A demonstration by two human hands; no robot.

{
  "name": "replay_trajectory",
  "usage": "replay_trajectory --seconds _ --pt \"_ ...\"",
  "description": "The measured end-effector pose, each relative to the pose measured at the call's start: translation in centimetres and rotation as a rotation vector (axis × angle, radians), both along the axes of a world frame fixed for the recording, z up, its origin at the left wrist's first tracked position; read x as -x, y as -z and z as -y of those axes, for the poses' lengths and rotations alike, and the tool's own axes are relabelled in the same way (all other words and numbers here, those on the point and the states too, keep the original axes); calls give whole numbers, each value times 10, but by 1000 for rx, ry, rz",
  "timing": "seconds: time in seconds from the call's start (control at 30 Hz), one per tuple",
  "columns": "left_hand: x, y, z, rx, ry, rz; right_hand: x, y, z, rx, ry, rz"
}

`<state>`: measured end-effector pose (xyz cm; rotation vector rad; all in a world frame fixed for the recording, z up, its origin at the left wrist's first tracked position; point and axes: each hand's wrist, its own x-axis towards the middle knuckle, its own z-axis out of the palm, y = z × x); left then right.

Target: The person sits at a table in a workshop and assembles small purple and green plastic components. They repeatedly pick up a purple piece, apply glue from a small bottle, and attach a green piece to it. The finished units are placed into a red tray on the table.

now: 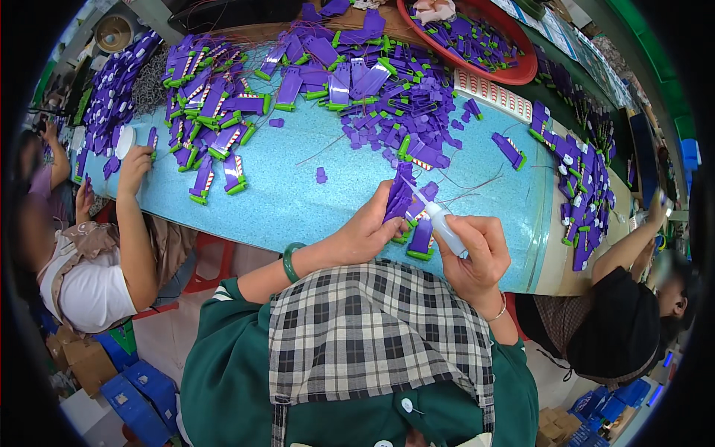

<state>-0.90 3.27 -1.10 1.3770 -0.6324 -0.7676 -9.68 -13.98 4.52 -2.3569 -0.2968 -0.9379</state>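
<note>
My left hand [370,225] is closed around a purple plastic piece [398,200] over the near part of the table. In my right hand [480,257] is a small translucent squeeze bottle [445,229] with a long thin nozzle. The bottle tilts up and left, its tip close to the purple piece; whether they touch I cannot tell. Just below the held piece lies a purple-and-green part [422,240] with a red-and-white striped strip.
Purple-and-green parts [212,112] and small loose purple pieces [406,112] cover the far side of the blue tabletop [279,197]. A red basin [514,71] and a sticker sheet [493,95] sit at the back right. Co-workers [97,268] [607,320] work at both sides.
</note>
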Motion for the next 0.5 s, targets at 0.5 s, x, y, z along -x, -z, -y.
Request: replay_trajectory --seconds 0.5 --pt "-1 1 0 308 -9 -464 5 0 0 -51 38 25"
